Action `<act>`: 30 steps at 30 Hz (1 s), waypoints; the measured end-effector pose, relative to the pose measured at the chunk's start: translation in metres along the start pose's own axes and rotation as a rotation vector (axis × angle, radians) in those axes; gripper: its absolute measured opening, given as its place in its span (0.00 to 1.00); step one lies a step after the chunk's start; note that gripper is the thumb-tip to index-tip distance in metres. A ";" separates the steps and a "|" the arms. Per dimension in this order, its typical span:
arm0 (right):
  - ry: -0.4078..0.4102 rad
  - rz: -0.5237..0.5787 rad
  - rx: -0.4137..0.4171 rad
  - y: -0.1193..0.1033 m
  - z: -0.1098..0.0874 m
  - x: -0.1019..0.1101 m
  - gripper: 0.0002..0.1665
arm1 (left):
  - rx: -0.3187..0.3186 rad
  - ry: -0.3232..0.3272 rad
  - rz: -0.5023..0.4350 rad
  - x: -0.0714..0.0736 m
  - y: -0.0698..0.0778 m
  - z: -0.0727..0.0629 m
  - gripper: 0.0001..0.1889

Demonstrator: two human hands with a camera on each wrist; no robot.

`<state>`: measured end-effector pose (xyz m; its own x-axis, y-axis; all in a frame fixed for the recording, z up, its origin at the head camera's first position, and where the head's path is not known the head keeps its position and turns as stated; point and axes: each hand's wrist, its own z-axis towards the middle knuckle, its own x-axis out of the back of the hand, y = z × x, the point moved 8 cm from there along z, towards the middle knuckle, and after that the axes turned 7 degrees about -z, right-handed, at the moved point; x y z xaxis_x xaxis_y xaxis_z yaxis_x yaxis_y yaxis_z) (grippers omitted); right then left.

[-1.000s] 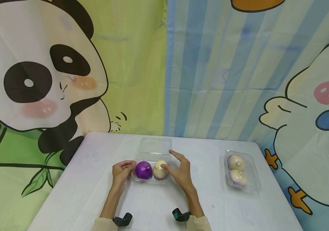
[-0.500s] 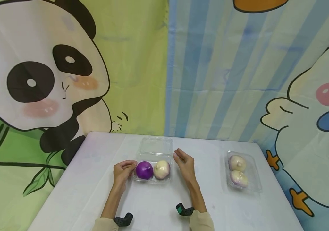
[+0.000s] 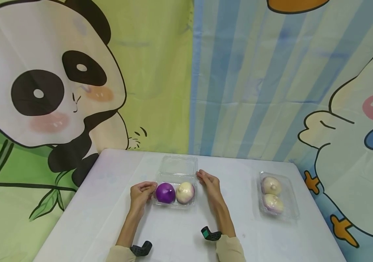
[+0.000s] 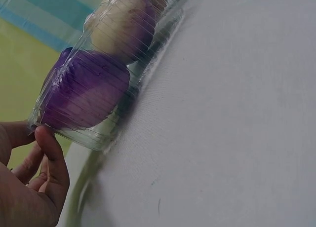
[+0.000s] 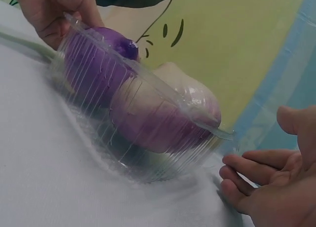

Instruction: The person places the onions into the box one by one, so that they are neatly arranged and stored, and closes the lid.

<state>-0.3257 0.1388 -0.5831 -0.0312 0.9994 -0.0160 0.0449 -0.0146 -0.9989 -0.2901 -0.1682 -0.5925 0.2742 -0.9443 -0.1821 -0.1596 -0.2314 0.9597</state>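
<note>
A clear plastic clamshell box (image 3: 173,206) lies on the table with its lid (image 3: 179,165) folded back. Two turnips sit side by side in its base: one purple side up (image 3: 165,193), the other pale side up (image 3: 185,193). My left hand (image 3: 140,194) pinches the box's left rim between thumb and finger, seen closely in the left wrist view. On the other side, my right hand (image 3: 210,185) has its fingertips by the box's right edge near the hinge. In the right wrist view, that hand's thumb (image 5: 291,121) stands apart from loosely extended fingers, and nothing is held.
Toward the right of the white table (image 3: 232,203) lies another clear box (image 3: 289,203) with two pale turnips (image 3: 271,185) inside. A cartoon-printed curtain (image 3: 232,91) hangs behind the table.
My right hand has left the pale turnip, where its thumb was, and moved right to the box's edge. The left hand stays at the left rim.
</note>
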 end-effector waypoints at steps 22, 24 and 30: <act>-0.044 0.202 0.072 -0.014 -0.003 0.005 0.32 | 0.001 0.036 -0.038 -0.002 -0.004 -0.001 0.14; -0.044 0.181 0.077 -0.015 -0.003 0.005 0.32 | 0.000 0.037 -0.045 -0.003 -0.004 0.000 0.14; -0.042 0.171 0.092 -0.016 -0.004 0.005 0.32 | -0.008 0.035 -0.051 -0.004 -0.004 0.000 0.13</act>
<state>-0.3225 0.1438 -0.5672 -0.0731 0.9799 -0.1854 -0.0380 -0.1885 -0.9813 -0.2902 -0.1635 -0.5954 0.3145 -0.9227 -0.2231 -0.1368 -0.2766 0.9512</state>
